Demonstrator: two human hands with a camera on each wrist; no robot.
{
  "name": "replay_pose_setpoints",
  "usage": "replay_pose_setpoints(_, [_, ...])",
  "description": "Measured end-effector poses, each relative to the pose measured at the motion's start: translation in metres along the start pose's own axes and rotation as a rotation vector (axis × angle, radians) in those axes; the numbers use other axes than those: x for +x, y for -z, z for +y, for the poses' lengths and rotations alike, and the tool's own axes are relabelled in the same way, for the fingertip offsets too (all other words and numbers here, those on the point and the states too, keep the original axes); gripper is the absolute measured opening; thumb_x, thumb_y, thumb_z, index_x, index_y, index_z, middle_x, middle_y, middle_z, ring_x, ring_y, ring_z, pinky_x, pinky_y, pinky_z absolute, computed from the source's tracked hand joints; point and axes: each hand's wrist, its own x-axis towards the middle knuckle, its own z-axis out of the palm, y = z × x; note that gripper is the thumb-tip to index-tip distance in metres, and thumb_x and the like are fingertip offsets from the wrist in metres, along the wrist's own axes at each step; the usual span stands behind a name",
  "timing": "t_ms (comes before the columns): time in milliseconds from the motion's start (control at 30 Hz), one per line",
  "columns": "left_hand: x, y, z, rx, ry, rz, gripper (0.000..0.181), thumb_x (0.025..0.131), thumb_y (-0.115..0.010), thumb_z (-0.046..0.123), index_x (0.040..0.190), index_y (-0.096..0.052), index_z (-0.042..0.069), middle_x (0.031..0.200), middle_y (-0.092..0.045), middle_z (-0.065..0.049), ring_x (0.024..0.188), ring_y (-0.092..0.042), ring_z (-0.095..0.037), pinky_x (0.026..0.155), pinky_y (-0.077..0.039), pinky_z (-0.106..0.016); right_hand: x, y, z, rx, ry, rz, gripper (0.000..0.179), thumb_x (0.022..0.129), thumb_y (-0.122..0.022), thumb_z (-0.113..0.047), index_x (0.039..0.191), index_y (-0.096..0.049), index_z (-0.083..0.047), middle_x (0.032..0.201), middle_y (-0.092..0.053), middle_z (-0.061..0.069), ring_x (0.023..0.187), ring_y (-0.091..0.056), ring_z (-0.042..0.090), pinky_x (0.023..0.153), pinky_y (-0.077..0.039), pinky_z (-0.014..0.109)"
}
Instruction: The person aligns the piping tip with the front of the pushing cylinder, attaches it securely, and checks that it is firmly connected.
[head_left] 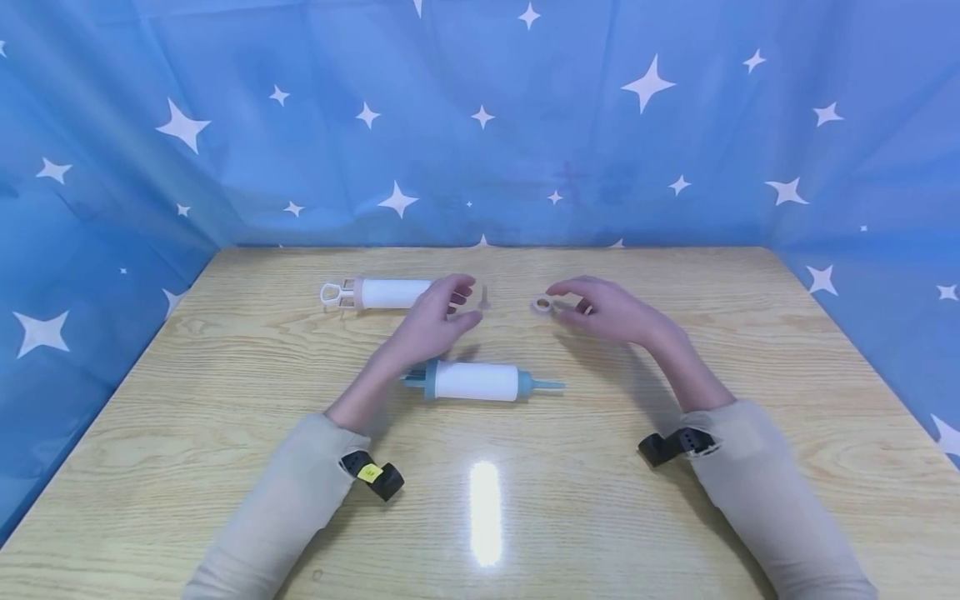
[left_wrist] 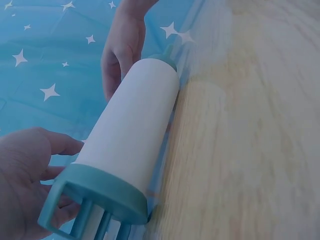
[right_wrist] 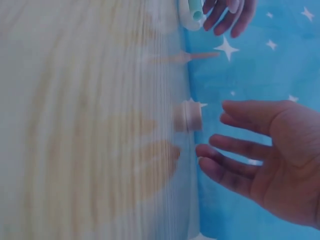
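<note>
My right hand [head_left: 609, 310], fingers gently bent and apart, holds nothing; the ring [right_wrist: 192, 117] sits just beyond its fingertips. My left hand [head_left: 441, 312], relaxed and empty, has the nozzle [head_left: 484, 302] just beside it. Light pinches low down should suit both.

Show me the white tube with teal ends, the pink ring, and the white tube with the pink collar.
White tube with teal ends [head_left: 476, 381], head view: middle of the white barrel.
Pink ring [right_wrist: 194, 116], right wrist view: outer side wall.
White tube with pink collar [head_left: 390, 293], head view: white barrel.
</note>
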Motion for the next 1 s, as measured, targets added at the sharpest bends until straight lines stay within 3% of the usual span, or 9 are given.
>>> replay_pose_setpoints(367, [0.014,-0.007,0.004,-0.036,0.071,-0.066,0.061,0.099,-0.063,0.018,0.15,-0.037,-0.004,0.147,-0.046,-0.022,0.135,-0.046,-0.037,0.111,-0.038,-0.043,0.01,-0.006,0.003,0.03,0.11,-0.065,0.046,0.1,-0.061,-0.008,0.144,-0.051,0.003,0.147,-0.047,0.024,0.123,-0.054,0.04,0.097,-0.049,0.051])
replay_pose_setpoints(767, [0.025,-0.009,-0.005,0.007,0.061,-0.091,0.061,0.101,-0.06,0.017,0.154,-0.035,0.001,0.153,-0.041,-0.018,0.137,-0.044,-0.037,0.112,-0.037,-0.044,0.011,-0.007,0.001,-0.013,0.117,-0.075,0.04,0.098,-0.065,-0.009,0.137,-0.06,0.001,0.136,-0.057,0.022,0.106,-0.063,0.031,0.093,-0.051,0.048])
replay_pose_setpoints(1000, [0.035,-0.011,-0.007,0.018,0.037,-0.089,0.046,0.103,-0.057,0.012,0.146,-0.047,-0.001,0.146,-0.05,-0.017,0.133,-0.049,-0.032,0.11,-0.04,-0.039,0.012,-0.006,0.0,-0.02,0.1,-0.081,0.038,0.098,-0.065,-0.009,0.135,-0.062,0.0,0.131,-0.061,0.019,0.105,-0.062,0.031,0.092,-0.051,0.048])
